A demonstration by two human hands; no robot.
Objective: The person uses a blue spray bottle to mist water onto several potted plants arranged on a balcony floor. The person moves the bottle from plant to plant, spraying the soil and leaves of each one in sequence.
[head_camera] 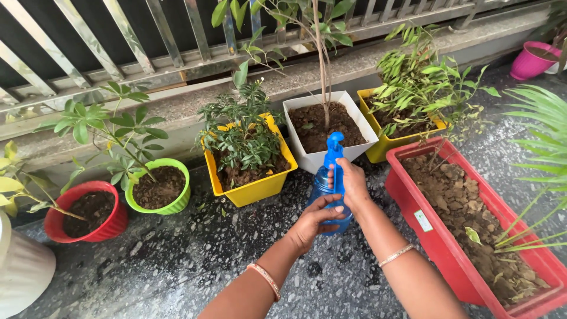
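Blue spray bottle [331, 183], translucent body and solid blue nozzle, held over speckled grey-black floor [189, 260]. Just behind the bottle, white square pot [307, 156] of brown soil; left of the bottle, yellow square pot [254, 189] with dark green leaves, then lime-green round pot [177, 204] and red round pot [109, 227]. Right of the bottle, long red planter [449, 248], another yellow pot [381, 150]; far right, pink pot [525, 65].

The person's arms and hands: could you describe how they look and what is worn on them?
Both forearms are bare, with no sleeves or gloves. The left hand has an orange-pink bangle on its wrist. The right hand has a thin pale bracelet.
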